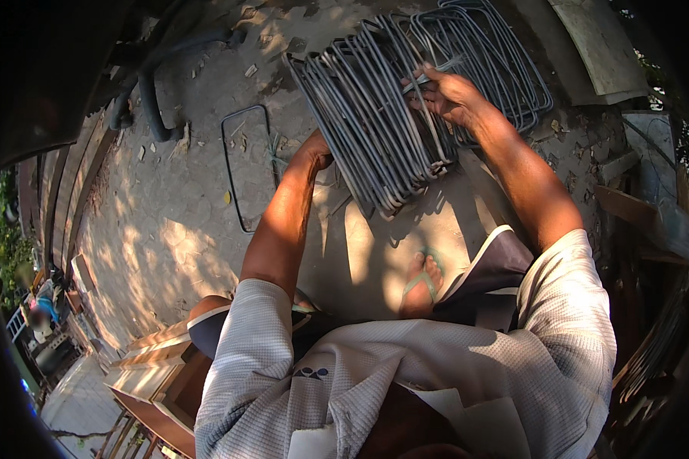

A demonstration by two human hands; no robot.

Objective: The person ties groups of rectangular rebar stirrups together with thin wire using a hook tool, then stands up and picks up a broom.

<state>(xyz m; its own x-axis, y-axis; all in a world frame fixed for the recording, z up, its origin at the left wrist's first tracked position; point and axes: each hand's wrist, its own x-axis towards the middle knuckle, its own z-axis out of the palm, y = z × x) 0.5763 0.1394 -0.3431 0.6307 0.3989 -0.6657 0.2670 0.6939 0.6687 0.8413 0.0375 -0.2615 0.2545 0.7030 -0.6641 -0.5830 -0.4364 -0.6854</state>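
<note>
In front of me a bundle of rectangular steel rebar stirrups stands in a slanting row, its bars side by side. My left hand is at the left side of this bundle, its fingers hidden behind the bars. At the right part of the row is my right hand, fingers curled, with a thin bunch of pale tie wire running through its grasp. More stirrups lean and overlap just beyond it. A single rectangular stirrup lies on the ground to the left, with a wisp of tie wire at its side.
Bent dark pipes lie at the far left, near long wooden boards. My sandalled foot rests below the bundle. A wooden box stands at lower left. Boards and scraps pile up on the right, below a flat sheet.
</note>
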